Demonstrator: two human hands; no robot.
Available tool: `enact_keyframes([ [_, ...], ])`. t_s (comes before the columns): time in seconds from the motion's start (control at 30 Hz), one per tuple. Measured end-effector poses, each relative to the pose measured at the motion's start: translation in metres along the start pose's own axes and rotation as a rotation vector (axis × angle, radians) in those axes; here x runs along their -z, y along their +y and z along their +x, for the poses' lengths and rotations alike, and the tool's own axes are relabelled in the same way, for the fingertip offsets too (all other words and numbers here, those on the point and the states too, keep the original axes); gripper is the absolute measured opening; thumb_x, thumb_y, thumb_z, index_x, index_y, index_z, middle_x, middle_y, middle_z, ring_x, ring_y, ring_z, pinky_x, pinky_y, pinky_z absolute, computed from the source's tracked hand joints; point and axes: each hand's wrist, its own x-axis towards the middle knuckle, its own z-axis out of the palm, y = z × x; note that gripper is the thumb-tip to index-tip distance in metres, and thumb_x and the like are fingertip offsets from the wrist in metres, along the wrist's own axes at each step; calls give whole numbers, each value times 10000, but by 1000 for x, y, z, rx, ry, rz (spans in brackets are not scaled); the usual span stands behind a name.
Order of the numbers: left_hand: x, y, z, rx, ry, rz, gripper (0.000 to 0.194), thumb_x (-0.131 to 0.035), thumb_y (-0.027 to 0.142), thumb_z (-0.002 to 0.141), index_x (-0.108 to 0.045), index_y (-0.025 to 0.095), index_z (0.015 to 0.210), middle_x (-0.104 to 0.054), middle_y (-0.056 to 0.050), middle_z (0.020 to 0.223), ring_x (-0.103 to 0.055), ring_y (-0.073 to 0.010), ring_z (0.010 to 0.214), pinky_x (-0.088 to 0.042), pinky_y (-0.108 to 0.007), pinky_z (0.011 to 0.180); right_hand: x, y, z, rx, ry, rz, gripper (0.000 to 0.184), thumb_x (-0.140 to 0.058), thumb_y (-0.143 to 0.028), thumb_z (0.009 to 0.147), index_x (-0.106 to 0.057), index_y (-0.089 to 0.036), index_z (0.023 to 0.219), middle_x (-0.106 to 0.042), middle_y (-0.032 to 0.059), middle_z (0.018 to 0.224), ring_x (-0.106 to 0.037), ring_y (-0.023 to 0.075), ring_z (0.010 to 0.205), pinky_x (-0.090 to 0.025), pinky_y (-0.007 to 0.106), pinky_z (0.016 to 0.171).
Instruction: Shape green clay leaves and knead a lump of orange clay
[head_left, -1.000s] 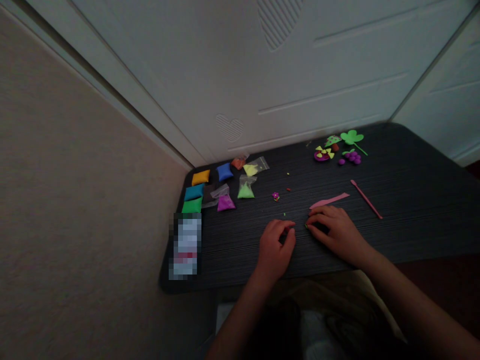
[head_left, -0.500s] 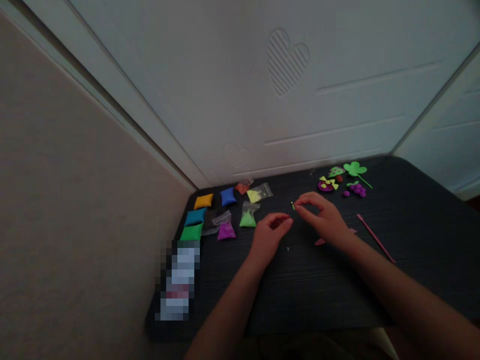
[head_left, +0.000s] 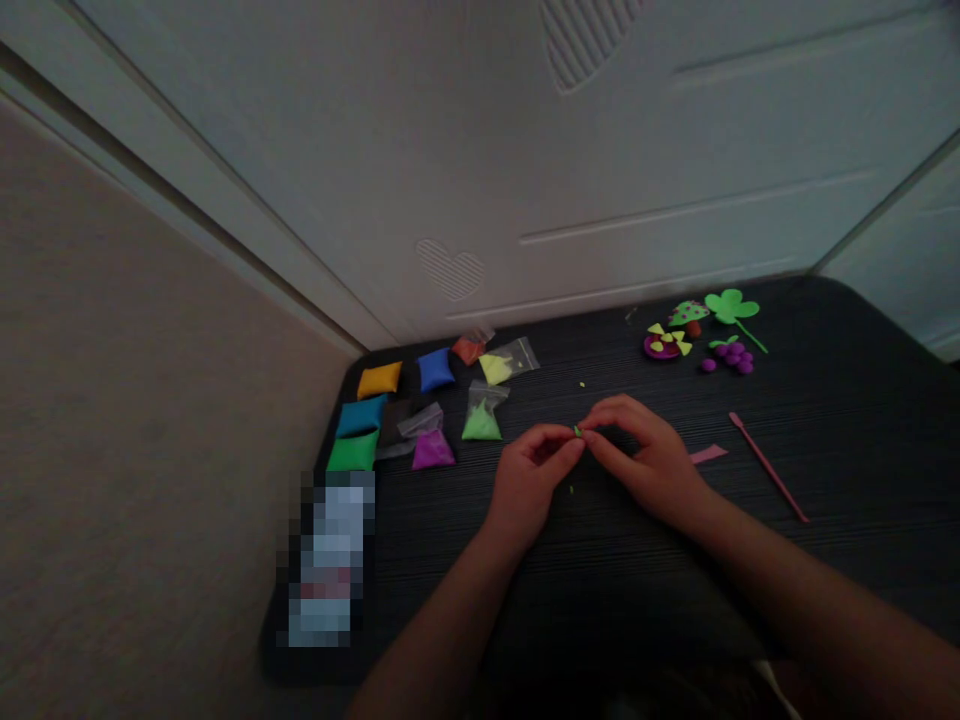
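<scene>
Between the fingertips of both hands is a tiny piece of light green clay. My left hand pinches it from the left, thumb and forefinger together. My right hand meets it from the other side, also in a pinch. A small greenish crumb lies on the table just below the fingertips, and a yellow crumb above them. Partly covered by my right hand is a pink clay knife. Farther right lies a thin pink modelling stick.
Clay packets stand at the left, among them orange, blue, purple and light green. Shaped clay pieces sit at the back right: a green clover, purple balls and a purple dish. A white door stands behind the dark table.
My hands have come together at the fingertips. The right hand lifted the green clay from the table and brought it to the left hand. The camera view has shifted too.
</scene>
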Motion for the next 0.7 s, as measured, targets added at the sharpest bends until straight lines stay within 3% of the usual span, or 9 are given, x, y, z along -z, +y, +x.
enact_keyframes([
  [0.27, 0, 1, -1, -56, 3, 21, 145, -636, 284, 711, -652, 170, 799, -625, 2, 791, -549, -99, 730, -433, -230, 706, 3, 1, -2, -29, -45, 34, 106, -531, -237, 812, -604, -217, 887, -593, 31, 880, -551, 156, 867, -436, 315, 783],
  [0.47, 0, 1, -1, -9, 9, -15, 169, -642, 299, 701, -640, 170, 810, -622, 5, 763, -543, -98, 692, -442, -234, 686, 9, 1, -2, -65, -35, 77, 152, -495, -268, 835, -605, -225, 929, -591, 37, 917, -553, 162, 890, -443, 318, 782],
  [0.7, -2, 1, -4, -137, 5, 117, 138, -591, 296, 748, -622, 174, 805, -587, 4, 776, -529, -104, 719, -412, -223, 672, 10, -2, -3, 50, -76, -59, 151, -556, -276, 789, -606, -215, 917, -600, 43, 895, -552, 174, 883, -442, 339, 796],
])
